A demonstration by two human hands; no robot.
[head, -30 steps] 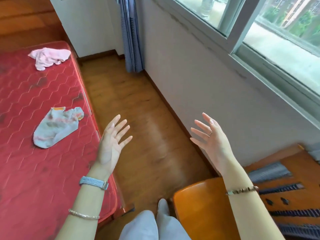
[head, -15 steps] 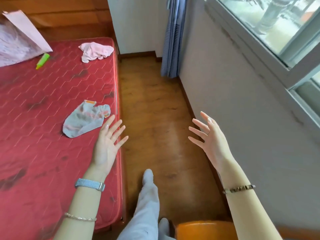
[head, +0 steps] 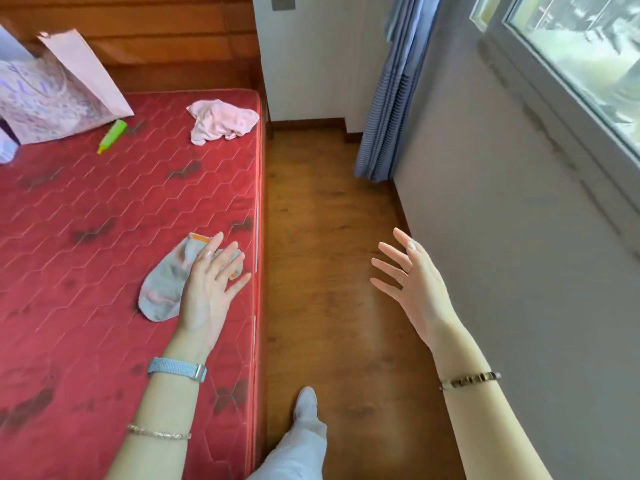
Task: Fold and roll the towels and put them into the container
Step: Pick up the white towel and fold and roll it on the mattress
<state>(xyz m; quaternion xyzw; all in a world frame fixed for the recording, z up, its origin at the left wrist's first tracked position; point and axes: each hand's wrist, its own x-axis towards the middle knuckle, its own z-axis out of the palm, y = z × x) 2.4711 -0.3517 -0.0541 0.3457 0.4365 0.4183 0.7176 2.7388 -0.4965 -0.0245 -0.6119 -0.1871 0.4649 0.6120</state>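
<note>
The left hand [head: 207, 292] is hovering with fingers spread wide and holding nothing, over the near-right part of the red quilted mattress [head: 86, 220], its fingertips overlapping the small grey-blue cloth with an orange-trimmed edge [head: 166, 282]; whether skin is touching fabric I cannot tell. That cloth is lying flat close to the mattress's right edge. The right hand [head: 415, 289] is hanging over the wooden floor [head: 311, 237], well apart from the bed, fingers equally splayed and empty.

A crumpled pale pink towel [head: 221, 124] is sitting near the far right corner of the mattress, and a pink-and-white paper bag [head: 59, 98] is standing at the far left edge, with a green tube-shaped object [head: 112, 135] lying just beside it. That bag may be the container, though this is a guess.

The risks, as I judge them: the grey-blue cloth is lying so near the right edge that a sweeping grab could be pushing it off onto the floor. One-handed folding is likely to leave a loose, lopsided roll, since the right hand is standing far from the work. The pink towel is bunched, so rolling it without flattening could be trapping creases.
</note>
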